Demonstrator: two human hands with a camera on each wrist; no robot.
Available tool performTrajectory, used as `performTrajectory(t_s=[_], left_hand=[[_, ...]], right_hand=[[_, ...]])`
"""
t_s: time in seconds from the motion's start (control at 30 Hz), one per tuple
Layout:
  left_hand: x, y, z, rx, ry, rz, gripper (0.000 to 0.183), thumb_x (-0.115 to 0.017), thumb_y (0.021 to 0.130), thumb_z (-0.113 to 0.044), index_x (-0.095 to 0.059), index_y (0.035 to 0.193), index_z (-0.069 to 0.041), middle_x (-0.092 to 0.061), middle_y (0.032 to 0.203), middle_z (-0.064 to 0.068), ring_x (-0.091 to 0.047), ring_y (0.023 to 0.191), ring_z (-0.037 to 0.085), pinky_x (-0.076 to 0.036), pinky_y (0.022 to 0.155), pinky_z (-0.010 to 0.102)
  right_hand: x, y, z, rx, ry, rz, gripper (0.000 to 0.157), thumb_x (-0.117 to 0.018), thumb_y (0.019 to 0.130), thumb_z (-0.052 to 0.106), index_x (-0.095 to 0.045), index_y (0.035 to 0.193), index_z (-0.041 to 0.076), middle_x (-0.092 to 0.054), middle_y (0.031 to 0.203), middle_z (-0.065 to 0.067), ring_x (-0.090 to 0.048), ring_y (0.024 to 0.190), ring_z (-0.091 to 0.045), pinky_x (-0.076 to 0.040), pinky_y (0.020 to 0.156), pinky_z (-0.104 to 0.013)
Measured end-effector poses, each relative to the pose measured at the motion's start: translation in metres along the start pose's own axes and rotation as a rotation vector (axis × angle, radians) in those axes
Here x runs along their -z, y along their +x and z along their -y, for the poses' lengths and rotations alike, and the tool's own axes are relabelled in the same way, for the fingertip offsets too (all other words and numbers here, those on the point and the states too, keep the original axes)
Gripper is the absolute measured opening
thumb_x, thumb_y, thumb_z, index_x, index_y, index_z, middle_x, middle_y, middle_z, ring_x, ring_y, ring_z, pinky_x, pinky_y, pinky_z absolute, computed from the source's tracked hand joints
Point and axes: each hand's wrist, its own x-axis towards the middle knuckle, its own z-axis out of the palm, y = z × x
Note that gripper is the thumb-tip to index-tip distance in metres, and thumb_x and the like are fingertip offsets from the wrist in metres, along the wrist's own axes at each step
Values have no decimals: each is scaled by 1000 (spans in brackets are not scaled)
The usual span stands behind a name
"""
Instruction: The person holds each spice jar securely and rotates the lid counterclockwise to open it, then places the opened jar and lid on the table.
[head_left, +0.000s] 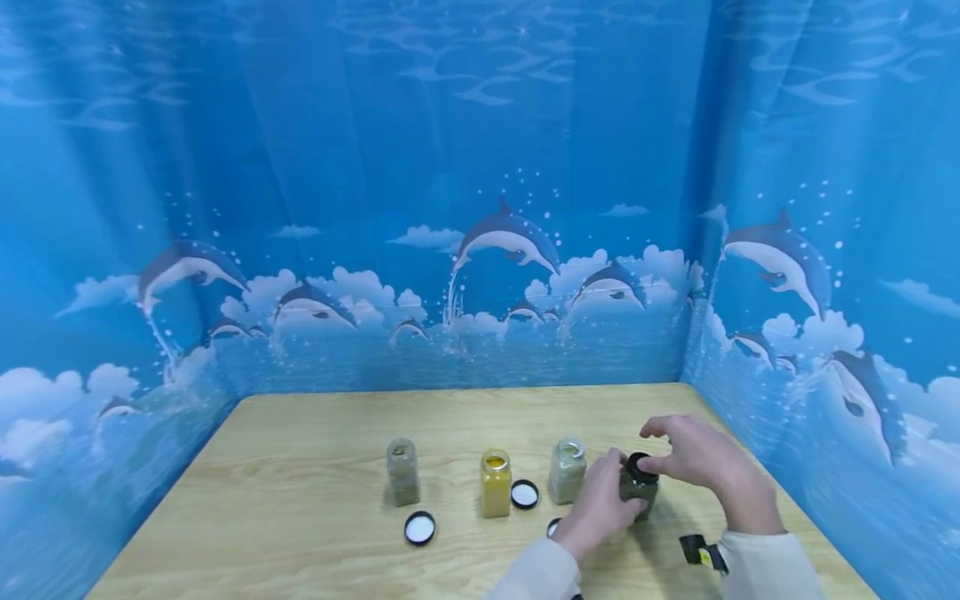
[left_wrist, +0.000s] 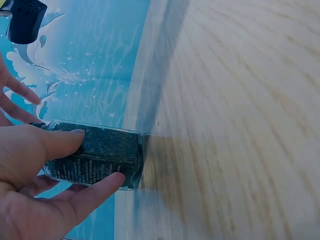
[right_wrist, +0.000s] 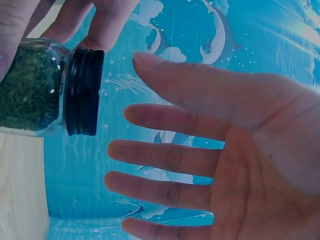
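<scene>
A square glass jar of dried green herbs stands at the right of the table, its black lid on. My left hand grips the jar's body, thumb on one side and fingers on the other. Beside the lid is my right hand, its fingers spread and apart from the lid in the right wrist view. Left of the held jar are a jar of pale powder, a jar of yellow powder and a jar of grey-brown powder, all without lids.
One loose lid lies white side up before the leftmost jar. Another lid lies right of the yellow jar, and a third lid is partly hidden by my left hand. A dolphin-print curtain borders the wooden table.
</scene>
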Motion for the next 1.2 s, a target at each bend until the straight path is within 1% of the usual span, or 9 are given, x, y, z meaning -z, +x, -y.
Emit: performTrajectory(t_s=[0.17,0.27,0.37,0.47,0.57,0.7,0.87,0.97,1.2], left_hand=[[-2,-3,3,-15,-5,-24,48,-78,77,-23,-50,116,-21,-60,112,-4,-55,105,6,-50,90,23],[-3,-5,6,-20,-15,-37,48,-78,77,-23,-50,116,-21,-60,111,-3,-55,104,6,-50,89,23],[-3,-6,8,-24,-27,-46,49,-78,76,-24,-50,116,-22,-60,111,-3,-55,103,6,-51,89,24],[-2,-5,10,-25,-37,-46,48,-79,76,-25,-50,114,-24,-59,108,-5,-55,101,5,-50,87,24],[-1,-5,12,-19,-46,-35,47,-79,75,-25,-50,112,-26,-57,103,-8,-53,95,3,-49,81,21],[-2,-6,14,-28,-23,-28,50,-80,72,-23,-49,112,-26,-55,100,-10,-51,91,1,-48,75,19],[-1,-8,16,-51,26,-45,53,-80,71,-23,-48,113,-25,-55,100,-11,-51,90,0,-48,76,17],[-1,-8,15,-63,27,-56,52,-80,71,-24,-48,111,-27,-55,99,-12,-50,90,-1,-47,75,16],[-1,-7,10,-60,44,-67,54,-82,70,-27,-49,112,-26,-57,104,-9,-54,94,0,-51,82,18]], right_hand=[[-1,-1,0,-35,36,52,45,-78,74,39,-67,107,10,-69,106,-11,-64,97,-33,-53,78,-47],[-3,0,2,-66,43,71,43,-79,73,39,-68,105,12,-69,108,-9,-63,102,-32,-53,82,-47],[-5,1,4,-83,40,86,41,-80,72,39,-68,102,14,-68,108,-8,-62,102,-32,-53,81,-48],[-7,3,7,-92,35,93,39,-81,71,38,-69,98,14,-69,105,-6,-62,99,-31,-53,79,-47],[-7,4,8,-114,28,106,37,-82,70,38,-69,94,14,-69,100,-3,-62,95,-27,-52,75,-45],[-8,4,8,-148,28,130,34,-82,70,38,-69,91,15,-68,95,0,-60,89,-21,-51,70,-40],[-8,5,9,-164,36,153,33,-81,70,38,-69,91,16,-68,95,0,-58,86,-18,-50,67,-38],[-8,5,9,-159,39,161,34,-81,70,38,-68,93,15,-68,96,-1,-58,85,-18,-50,66,-37],[-7,4,10,-160,36,160,34,-80,72,40,-68,91,14,-67,93,0,-58,81,-16,-49,65,-36]])
